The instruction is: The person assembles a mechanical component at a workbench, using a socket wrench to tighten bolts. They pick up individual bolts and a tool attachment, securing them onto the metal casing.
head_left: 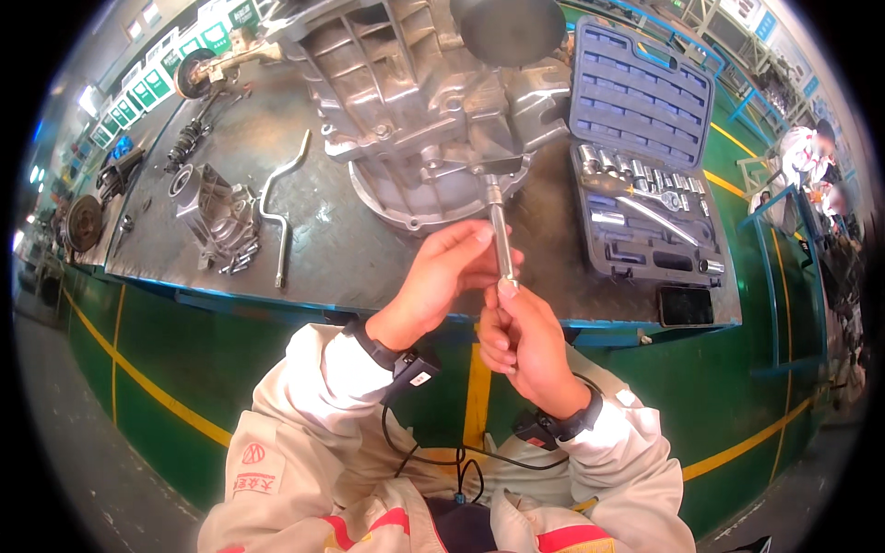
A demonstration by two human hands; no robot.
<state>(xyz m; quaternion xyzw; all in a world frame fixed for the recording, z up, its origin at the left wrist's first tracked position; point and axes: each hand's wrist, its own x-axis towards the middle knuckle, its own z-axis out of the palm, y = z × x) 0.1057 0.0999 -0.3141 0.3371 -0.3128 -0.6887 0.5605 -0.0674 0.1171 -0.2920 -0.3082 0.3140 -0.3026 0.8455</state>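
Gripping a slim steel extension bar (499, 241) between both hands, the person works at the near edge of a metal workbench (323, 249). The bar stands nearly upright, its upper end meeting the lower flange of a large cast-aluminium gearbox housing (415, 101); whether it is seated on a fastener there cannot be told. The left hand (452, 272) wraps the shaft at mid-length, fingers curled closed around it. The right hand (516, 336) pinches the bar's lower end between thumb and fingertips, the remaining fingers folded. By its look the bar is rigid, fairly light and smooth, probably slippery if oily, so a hold low on the shaft with a second steadying hand suits it best. The housing appears heavy and unlikely to shift. An open blue socket-set case (645, 138) lies to the right, a bent speed brace (281, 198) and a smaller casting (212, 212) to the left.
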